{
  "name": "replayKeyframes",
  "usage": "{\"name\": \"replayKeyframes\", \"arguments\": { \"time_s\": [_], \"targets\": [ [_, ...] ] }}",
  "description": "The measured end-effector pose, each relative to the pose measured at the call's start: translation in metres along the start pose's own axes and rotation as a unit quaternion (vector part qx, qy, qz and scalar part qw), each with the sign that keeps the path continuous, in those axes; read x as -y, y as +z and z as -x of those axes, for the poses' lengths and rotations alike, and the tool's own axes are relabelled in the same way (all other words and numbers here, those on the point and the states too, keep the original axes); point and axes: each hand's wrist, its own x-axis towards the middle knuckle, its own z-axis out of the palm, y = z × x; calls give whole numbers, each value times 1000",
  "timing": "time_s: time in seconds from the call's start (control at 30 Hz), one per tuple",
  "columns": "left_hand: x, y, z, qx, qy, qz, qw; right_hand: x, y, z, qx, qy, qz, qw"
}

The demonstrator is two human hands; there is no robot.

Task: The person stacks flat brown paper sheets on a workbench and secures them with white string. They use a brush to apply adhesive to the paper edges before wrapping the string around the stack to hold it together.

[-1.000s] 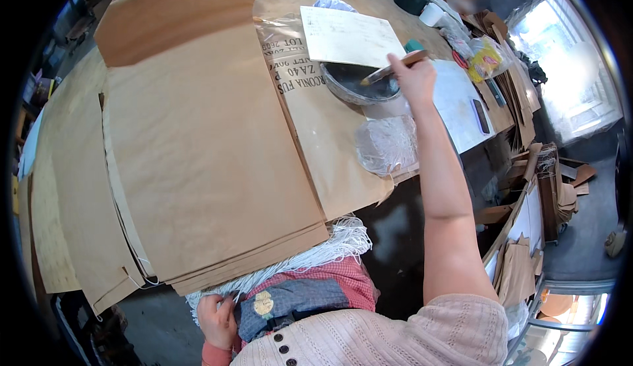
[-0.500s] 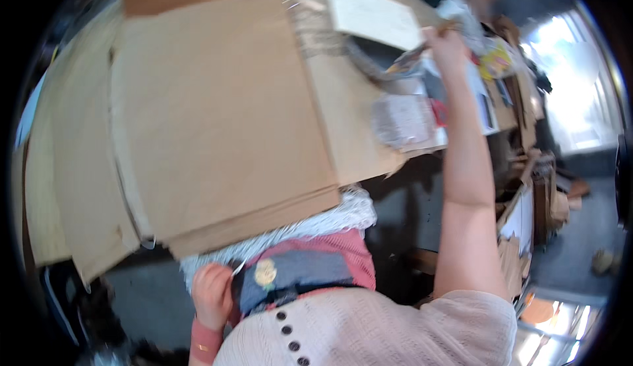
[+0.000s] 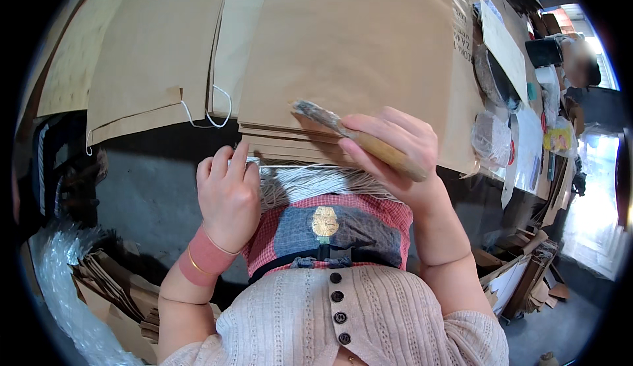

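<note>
My right hand [image 3: 402,145] grips a brush [image 3: 379,148] by its wooden handle. The brush's worn, whitish tip points left over the near end of a stack of brown paper sheets [image 3: 343,56]. At the stack's near left corner is my left hand [image 3: 227,188], fingers bent and drawn together around a white cord [image 3: 290,166], mostly hidden by the fingers. A thick bundle of white cords [image 3: 316,184] lies across my lap, below the table edge. Left of the stack, a brown paper piece [image 3: 145,56] has a white cord loop [image 3: 224,105] at its near edge.
At the right of the table stand a round dark container [image 3: 498,79] with a white board [image 3: 504,43] over it, a clear plastic package [image 3: 491,138] and a yellow packet [image 3: 559,138]. Bubble wrap [image 3: 66,287] and cardboard [image 3: 119,320] lie lower left. Another person is blurred at far right.
My right hand has come back from the container at the right to above the stack's near edge, brush in hand. My left hand has risen to the stack's corner. The view has turned.
</note>
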Motion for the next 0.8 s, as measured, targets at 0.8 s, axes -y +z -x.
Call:
{"name": "replayKeyframes", "arguments": {
  "time_s": [0.8],
  "targets": [
    [-1,35,-34,42,52,-27,997,-48,-60,67,-80,393,166,901]
  ]
}}
